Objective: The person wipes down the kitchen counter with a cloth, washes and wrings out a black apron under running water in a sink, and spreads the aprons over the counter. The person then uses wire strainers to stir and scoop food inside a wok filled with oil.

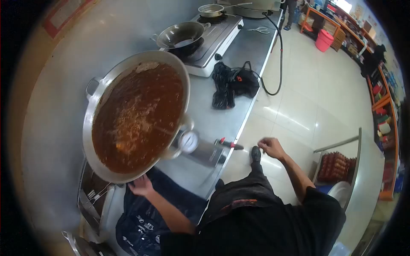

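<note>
A wide silver metal wok of reddish-brown liquid (184, 85) sits at the steel counter (243, 49), a round white-faced dial (188, 141) beside it. The left hand (141, 186), fingers apart, is at its lower rim; the right hand (270, 147) curls over pale floor tiles (294, 100), fingertip contact unclear.

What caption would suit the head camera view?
Left hand near a wide pan of foamy red-brown liquid, right hand above a tiled floor.
</note>
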The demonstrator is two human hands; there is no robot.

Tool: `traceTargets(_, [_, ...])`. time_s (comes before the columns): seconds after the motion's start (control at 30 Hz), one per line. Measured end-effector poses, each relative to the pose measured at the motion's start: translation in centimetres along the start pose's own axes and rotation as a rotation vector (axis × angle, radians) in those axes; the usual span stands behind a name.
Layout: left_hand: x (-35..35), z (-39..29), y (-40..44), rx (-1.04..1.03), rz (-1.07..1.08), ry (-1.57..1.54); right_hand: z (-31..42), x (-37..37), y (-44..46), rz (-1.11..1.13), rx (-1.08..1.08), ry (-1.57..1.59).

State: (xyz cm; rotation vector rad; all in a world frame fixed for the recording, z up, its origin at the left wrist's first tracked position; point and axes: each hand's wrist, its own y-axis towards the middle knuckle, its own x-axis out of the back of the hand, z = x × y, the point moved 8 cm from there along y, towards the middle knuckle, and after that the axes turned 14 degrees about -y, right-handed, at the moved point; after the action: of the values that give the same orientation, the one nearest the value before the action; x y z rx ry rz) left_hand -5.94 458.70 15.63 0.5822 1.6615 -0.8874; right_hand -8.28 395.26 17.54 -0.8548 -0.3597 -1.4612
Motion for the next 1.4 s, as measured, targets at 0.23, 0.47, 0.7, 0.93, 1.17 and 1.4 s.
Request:
traceTargets(0.23, [3.9,4.8,-26.1,-0.694,-0.105,0.838,10.3,13.4,23.7,-0.805,0.609,-0.393])
traceTargets(0.47, [-2.8,33.0,-28.0,-0.200,0.044,1.237,15.0,14.4,33.6,0.003,0.836,-0.121])
traceTargets(0.7, [-7.0,51.8,-16.0,-0.498,0.381,2.054,21.1,19.2,33.7,0.202,0.862,0.368])
traceTargets(0.93, [-6.4,45.0,-14.1,-0.539,0.199,1.511,24.3,34.4,40.3,-0.516,0.884,0.277])
traceTargets(1.17, [-9.6,37.7,-20.7,-0.526,-0.066,0.755,25.5,44.8,42.9,-0.597,0.769,0.560])
traceTargets(1.4, [-9.2,31.2,-34.6,-0.648,-0.133,0.562,29.0,52.8,34.5,-0.657,0.993,0.592])
